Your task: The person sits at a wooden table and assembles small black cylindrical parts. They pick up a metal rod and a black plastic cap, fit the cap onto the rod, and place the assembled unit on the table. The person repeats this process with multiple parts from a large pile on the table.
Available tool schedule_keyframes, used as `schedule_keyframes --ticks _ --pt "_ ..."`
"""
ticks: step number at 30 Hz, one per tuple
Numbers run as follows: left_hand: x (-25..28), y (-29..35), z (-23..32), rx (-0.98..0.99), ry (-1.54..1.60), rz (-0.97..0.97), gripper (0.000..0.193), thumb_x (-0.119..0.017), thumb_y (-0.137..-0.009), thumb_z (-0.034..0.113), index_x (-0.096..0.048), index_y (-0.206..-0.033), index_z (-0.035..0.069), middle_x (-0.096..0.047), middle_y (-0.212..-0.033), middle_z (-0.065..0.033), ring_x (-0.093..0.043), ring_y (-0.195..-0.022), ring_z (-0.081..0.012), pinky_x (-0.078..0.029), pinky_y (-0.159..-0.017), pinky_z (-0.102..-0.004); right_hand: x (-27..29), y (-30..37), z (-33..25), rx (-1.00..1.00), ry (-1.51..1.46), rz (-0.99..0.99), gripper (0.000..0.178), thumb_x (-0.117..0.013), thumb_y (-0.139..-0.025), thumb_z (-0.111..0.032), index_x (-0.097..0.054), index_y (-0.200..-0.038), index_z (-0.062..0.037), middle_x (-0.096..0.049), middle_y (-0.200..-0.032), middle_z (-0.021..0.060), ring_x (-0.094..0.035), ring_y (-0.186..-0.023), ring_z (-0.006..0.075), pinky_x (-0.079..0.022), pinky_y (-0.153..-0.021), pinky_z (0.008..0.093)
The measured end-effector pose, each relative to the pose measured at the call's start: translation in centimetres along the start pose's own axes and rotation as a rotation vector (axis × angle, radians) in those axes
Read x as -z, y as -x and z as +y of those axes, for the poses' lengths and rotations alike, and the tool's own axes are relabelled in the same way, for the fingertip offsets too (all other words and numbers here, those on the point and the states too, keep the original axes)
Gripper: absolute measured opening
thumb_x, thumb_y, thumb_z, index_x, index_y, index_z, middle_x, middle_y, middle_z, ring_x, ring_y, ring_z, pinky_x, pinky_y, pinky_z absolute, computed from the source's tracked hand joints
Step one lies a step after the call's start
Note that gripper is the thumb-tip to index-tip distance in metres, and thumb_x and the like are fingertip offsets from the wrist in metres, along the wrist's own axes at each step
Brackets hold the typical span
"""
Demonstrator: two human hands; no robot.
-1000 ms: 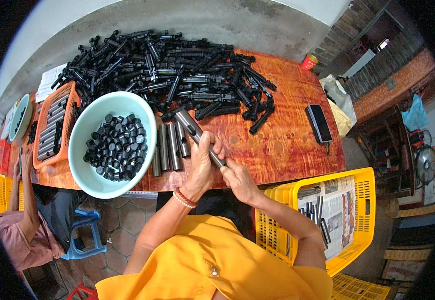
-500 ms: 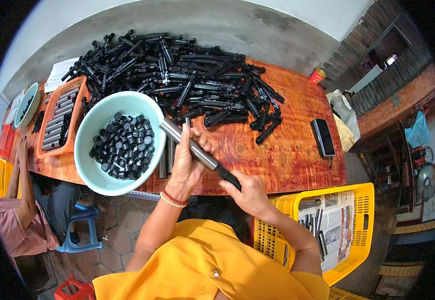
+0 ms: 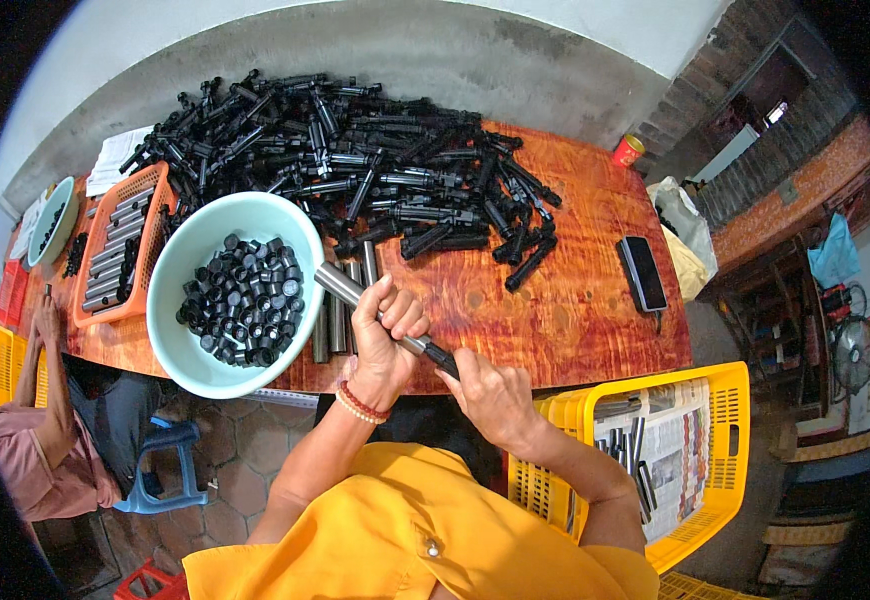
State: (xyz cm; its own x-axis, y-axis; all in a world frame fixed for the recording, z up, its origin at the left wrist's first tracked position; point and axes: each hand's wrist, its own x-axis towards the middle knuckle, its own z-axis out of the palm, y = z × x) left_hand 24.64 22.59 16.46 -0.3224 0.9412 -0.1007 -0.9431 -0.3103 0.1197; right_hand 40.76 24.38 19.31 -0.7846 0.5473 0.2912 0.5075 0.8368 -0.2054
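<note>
My left hand (image 3: pixel 387 335) is wrapped round a silver metal tube (image 3: pixel 338 284), which slants down to the right in front of me. At the tube's lower end sits a black part (image 3: pixel 442 358). My right hand (image 3: pixel 498 402) grips that black part and hides most of it. Just left of the tube's upper end stands a pale blue bowl (image 3: pixel 193 232) holding several short black caps (image 3: pixel 250 305). More metal tubes (image 3: pixel 322 332) lie on the table beside the bowl. Behind them spreads a large heap of black ribbed cylindrical parts (image 3: pixel 375 185).
An orange basket (image 3: pixel 160 200) of metal tubes stands left of the bowl. On the wooden table (image 3: pixel 595 240) lie a phone (image 3: pixel 643 273) and a red can (image 3: pixel 628 150). A yellow crate (image 3: pixel 733 440) holds tubes on newspaper at right. A co-worker (image 3: pixel 45 440) sits at left.
My left fingers have closed more fully round the tube, and that hand has slid nearer my right hand. Less of the black part shows between them.
</note>
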Motion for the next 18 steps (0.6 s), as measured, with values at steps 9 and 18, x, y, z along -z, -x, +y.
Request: schedule_keyframes --ticks 9,18 --pt "-1.4 -0.7 2.8 -0.042 0.087 -0.051 0.035 -0.047 -0.092 0.02 -0.035 -0.059 0.017 -0.027 -0.046 0.007 -0.024 -0.038 -0.0062 -0.026 -0.041 -0.0222 5.1 -2.0 2.1 0.042 -0.488 0.263 0.068 -0.045 -0.088 -0.057 -0.048 -0.121 0.0027 -0.055 -0.099 0.0177 -0.053 -0.091 0.0273 -0.043 -0.08 0.0387" --pt "-1.9 0.5 0.9 0.105 0.307 -0.113 0.032 -0.049 -0.089 0.015 -0.038 -0.06 0.015 -0.03 -0.045 0.0074 -0.027 -0.038 -0.0049 -0.026 -0.038 -0.0198 3.1 -3.7 -0.4 0.16 -0.606 0.428 0.081 -0.025 -0.089 -0.065 -0.038 -0.127 0.0048 -0.045 -0.118 0.019 -0.041 -0.116 0.0303 -0.027 -0.102 0.0431"
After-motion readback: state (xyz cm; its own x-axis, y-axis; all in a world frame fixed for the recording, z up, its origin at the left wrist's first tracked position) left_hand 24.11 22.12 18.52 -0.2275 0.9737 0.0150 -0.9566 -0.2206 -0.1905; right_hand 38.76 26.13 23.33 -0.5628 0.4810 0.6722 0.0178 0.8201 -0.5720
